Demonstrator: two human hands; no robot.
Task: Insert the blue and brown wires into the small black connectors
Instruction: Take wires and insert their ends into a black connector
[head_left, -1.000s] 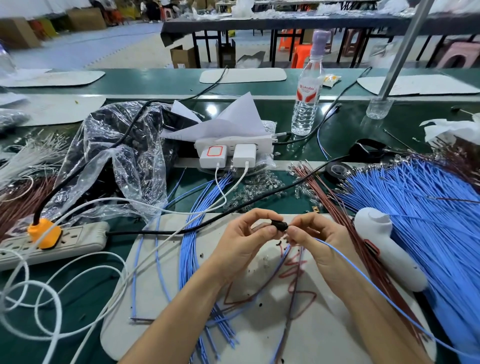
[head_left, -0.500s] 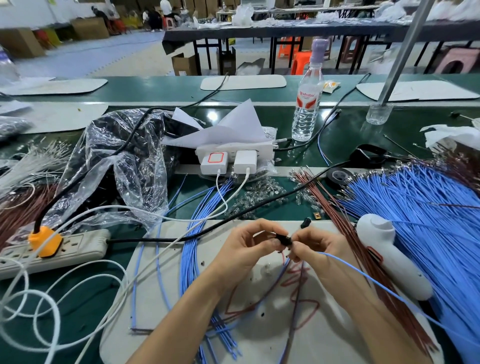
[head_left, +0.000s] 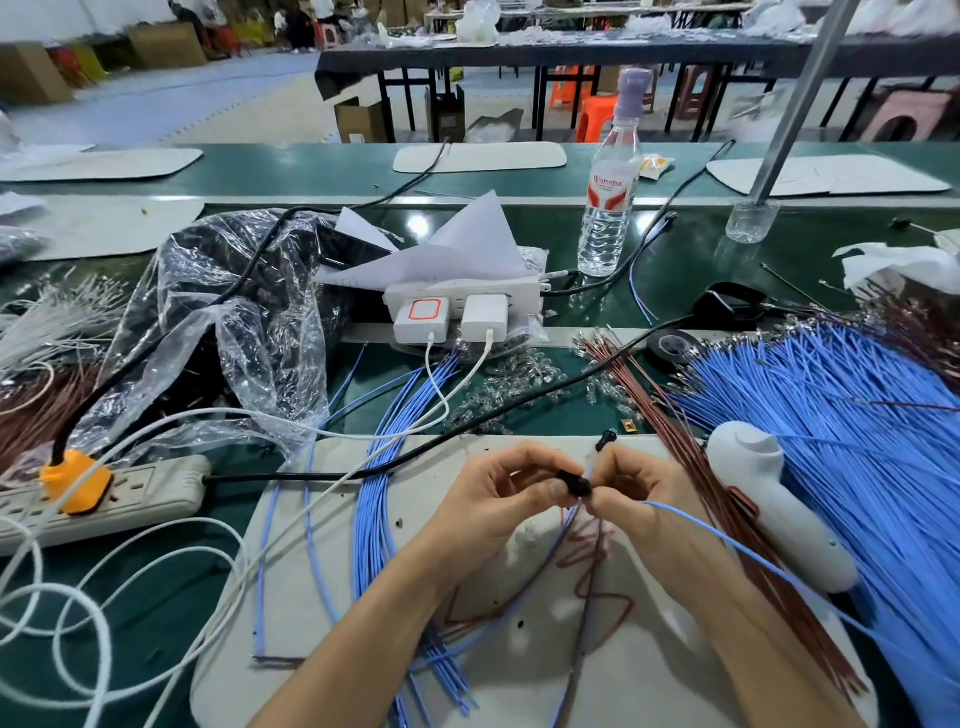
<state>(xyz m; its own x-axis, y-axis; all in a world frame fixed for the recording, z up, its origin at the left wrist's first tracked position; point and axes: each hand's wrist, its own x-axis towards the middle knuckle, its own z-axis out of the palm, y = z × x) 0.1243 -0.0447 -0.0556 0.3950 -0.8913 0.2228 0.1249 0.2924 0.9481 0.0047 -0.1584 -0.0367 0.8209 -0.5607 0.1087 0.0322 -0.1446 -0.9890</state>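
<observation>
My left hand (head_left: 498, 493) pinches a small black connector (head_left: 574, 483) above the white mat (head_left: 332, 623). My right hand (head_left: 631, 491) pinches a blue wire (head_left: 737, 548) with its end at the connector; the wire trails off to the lower right. A second small black connector (head_left: 605, 439) lies on the mat just beyond my fingers. Finished blue and brown wires (head_left: 582, 566) hang below my hands. A big fan of loose blue wires (head_left: 831, 410) lies at the right, with brown wires (head_left: 670, 415) beside it.
A white handheld tool (head_left: 774, 499) lies right of my hands. A black cable (head_left: 467, 426) crosses the mat. A grey power strip (head_left: 114, 493) with an orange plug, white cords, a crumpled plastic bag (head_left: 228, 332), chargers (head_left: 452, 314) and a water bottle (head_left: 608, 197) stand beyond.
My hands stayed together at the connector, with small finger shifts. The view moved slightly, and the second black connector on the mat came into sight beyond my right fingers.
</observation>
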